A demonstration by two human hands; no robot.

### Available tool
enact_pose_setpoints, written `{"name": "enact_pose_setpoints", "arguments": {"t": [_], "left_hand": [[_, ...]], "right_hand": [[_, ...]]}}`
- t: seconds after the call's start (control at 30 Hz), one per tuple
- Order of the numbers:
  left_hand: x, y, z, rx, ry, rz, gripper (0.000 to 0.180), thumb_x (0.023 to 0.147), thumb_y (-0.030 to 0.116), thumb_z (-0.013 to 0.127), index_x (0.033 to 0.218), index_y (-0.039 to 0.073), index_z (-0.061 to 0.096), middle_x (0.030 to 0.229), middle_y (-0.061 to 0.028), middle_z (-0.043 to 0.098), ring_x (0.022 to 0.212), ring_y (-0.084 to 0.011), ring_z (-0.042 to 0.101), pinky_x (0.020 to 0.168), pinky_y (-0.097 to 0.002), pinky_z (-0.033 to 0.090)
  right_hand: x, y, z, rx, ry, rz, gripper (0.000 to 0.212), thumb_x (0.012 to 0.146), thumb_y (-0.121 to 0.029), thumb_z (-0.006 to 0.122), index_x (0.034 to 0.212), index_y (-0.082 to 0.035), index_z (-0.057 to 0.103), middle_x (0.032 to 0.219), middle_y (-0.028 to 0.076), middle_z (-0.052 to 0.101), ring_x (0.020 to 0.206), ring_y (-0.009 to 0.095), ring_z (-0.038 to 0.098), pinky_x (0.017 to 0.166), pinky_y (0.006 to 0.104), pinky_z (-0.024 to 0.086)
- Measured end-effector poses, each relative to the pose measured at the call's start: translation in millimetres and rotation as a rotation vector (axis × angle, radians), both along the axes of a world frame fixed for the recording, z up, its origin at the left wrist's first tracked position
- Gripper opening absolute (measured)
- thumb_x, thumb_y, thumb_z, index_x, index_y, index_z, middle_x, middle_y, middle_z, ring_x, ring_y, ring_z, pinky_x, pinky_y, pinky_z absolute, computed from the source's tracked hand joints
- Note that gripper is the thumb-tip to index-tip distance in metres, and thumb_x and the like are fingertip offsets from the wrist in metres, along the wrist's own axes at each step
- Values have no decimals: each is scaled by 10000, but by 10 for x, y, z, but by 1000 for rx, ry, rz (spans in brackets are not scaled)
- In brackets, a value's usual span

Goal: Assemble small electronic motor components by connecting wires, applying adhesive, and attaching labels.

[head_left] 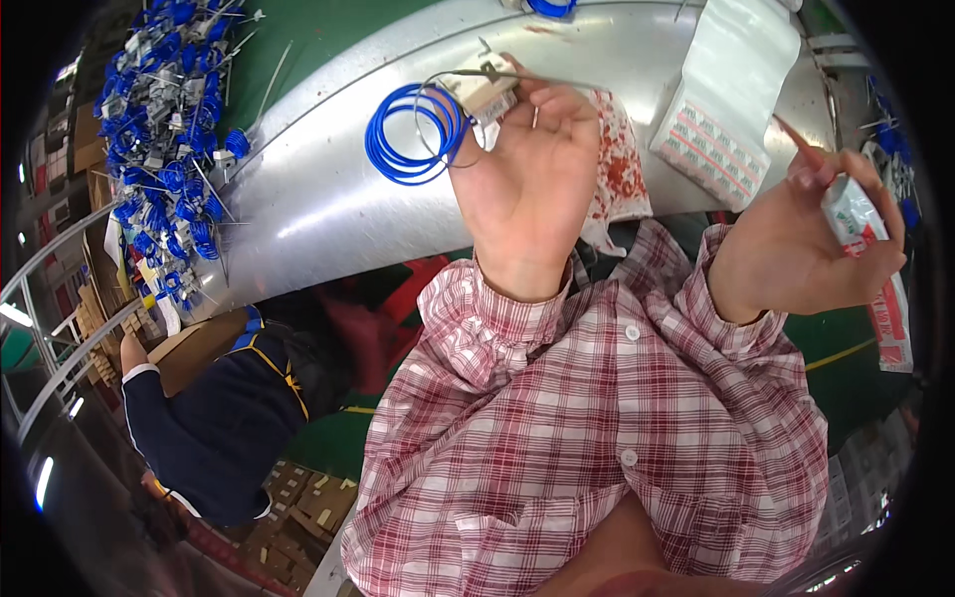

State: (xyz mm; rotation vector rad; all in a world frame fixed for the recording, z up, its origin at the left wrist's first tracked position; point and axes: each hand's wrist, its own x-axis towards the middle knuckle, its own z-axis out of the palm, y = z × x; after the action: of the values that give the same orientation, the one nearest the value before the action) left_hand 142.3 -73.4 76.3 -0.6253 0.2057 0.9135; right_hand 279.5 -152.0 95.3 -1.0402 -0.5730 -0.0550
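Note:
Raised over the metal table, my left hand (532, 164) grips a small boxy cream-and-metal part (485, 92), probably a thermostat. From it hang a coil of blue tubing (375, 139) and a thin grey rod. The fingers curl around the part, and the palm faces up. At the right, my right hand (796, 239) is closed around a white-and-red squeeze tube (854, 214). A reddish pointed nozzle (799, 141) sticks out past the fingers toward the table. The tube's flat end shows below the hand. The two hands are apart.
A shiny metal tabletop (328, 199) curves across the view. On it lie a red-speckled cloth (622, 164) and a white plastic bag (736, 60) with red print. Many blue-coiled parts (169, 129) are heaped at left. A person in dark clothing (224, 418) is at lower left.

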Motion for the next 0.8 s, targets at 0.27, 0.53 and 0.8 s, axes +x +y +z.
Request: {"name": "enact_pose_setpoints", "arguments": {"t": [0.27, 0.53, 0.8], "left_hand": [[181, -40, 156, -72, 65, -23, 237, 830, 109, 528, 1015, -38, 512, 876, -125, 536, 720, -181, 456, 705, -292, 388], [194, -88, 84, -42, 145, 7, 260, 860, 131, 502, 1036, -61, 492, 872, -112, 550, 706, -146, 435, 696, -277, 383], [189, -130, 50, 18, 128, -6, 254, 851, 123, 507, 1033, -55, 493, 880, -116, 549, 715, -161, 446, 697, -286, 390]], "right_hand": [[310, -189, -80, 143, 136, 39, 490, 787, -490, 544, 921, -19, 539, 858, 91, 493, 733, 173, 466, 732, 331, 445], [241, -110, -123, 45, -14, -107, 515, 791, -494, 537, 950, -5, 507, 860, 102, 490, 708, 169, 468, 643, 298, 441], [233, -78, -113, 86, -55, -76, 451, 847, -447, 485, 977, -15, 484, 846, 124, 509, 637, 164, 469, 562, 274, 438]]}}
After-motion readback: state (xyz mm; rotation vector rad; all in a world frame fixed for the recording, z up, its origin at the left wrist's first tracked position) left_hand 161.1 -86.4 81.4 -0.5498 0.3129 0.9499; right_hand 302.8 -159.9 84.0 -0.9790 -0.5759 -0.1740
